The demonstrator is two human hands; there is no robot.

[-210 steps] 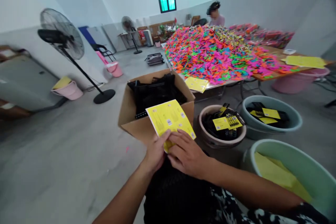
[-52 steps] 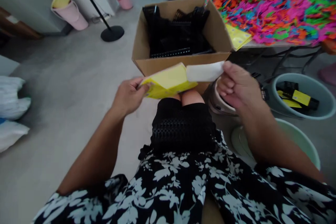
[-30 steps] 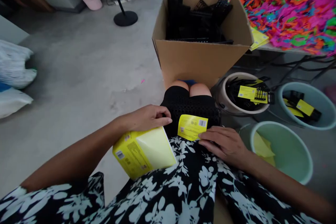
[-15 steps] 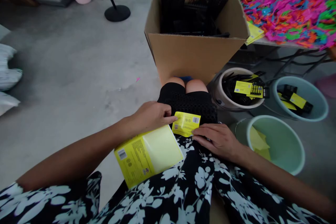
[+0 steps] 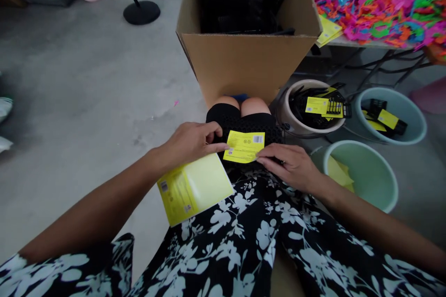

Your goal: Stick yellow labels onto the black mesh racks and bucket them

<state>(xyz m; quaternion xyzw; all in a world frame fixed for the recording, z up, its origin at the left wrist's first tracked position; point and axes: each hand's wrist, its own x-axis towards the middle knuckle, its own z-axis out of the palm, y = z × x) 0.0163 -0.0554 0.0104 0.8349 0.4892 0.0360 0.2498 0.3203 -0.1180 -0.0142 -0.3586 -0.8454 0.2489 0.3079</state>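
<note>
two hands point(image 5: 197, 141) point(image 5: 289, 167), one yellow label point(image 5: 244, 145) between them, one cardboard box point(image 5: 247, 58), three buckets point(image 5: 376, 181) with yellow pieces inside

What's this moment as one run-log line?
left hand: at yellow label, left edge; right hand: holding label's lower right corner; black mesh: under label; yellow sheet: by left hand
</note>
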